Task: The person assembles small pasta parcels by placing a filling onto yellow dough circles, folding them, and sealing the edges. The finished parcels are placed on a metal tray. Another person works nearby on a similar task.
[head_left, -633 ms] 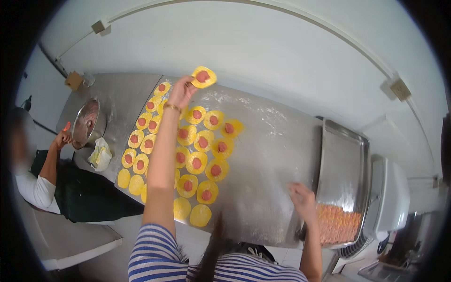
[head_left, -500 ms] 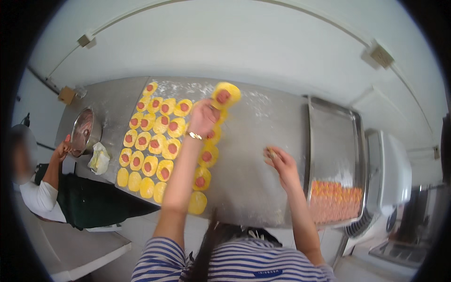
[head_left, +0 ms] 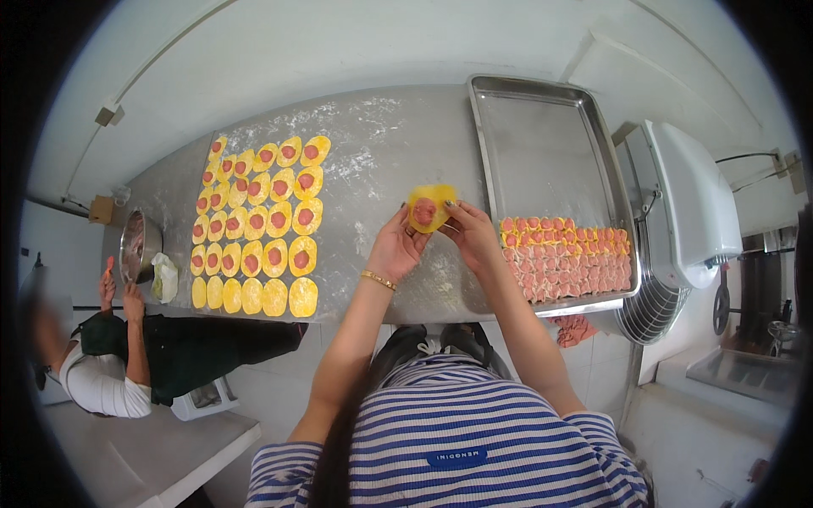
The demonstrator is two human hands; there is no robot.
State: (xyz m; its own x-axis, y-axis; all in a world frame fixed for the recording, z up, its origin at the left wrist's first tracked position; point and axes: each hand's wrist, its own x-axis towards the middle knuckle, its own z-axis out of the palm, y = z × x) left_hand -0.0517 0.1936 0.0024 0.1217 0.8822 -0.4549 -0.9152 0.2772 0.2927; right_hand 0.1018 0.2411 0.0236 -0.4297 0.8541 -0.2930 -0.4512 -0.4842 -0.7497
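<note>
A round yellow dumpling wrapper [head_left: 444, 196] with a lump of pink meat filling [head_left: 424, 211] on it is held above the metal table, between my hands. My left hand [head_left: 400, 244] supports it from the left and below, fingers closed on its edge. On the other side, my right hand [head_left: 471, 234] pinches the wrapper's right edge. To the left, rows of yellow wrappers [head_left: 229, 293] lie on the table, most topped with meat filling, the nearest row bare. Right of my hands, a large metal tray [head_left: 489, 161] holds tightly packed filled dumplings [head_left: 563, 264] in its near part.
White flour dusts the metal table [head_left: 373, 182]. At the far left, a co-worker [head_left: 106, 372] stands beside a metal bowl [head_left: 140, 245] with a crumpled plastic bag [head_left: 165, 278] near it. A white machine [head_left: 677, 203] stands right of the tray.
My left hand has brought the wrapper from the rows toward the right and nearer to me. My right hand has met it there and now grips its edge. The view has swung right.
</note>
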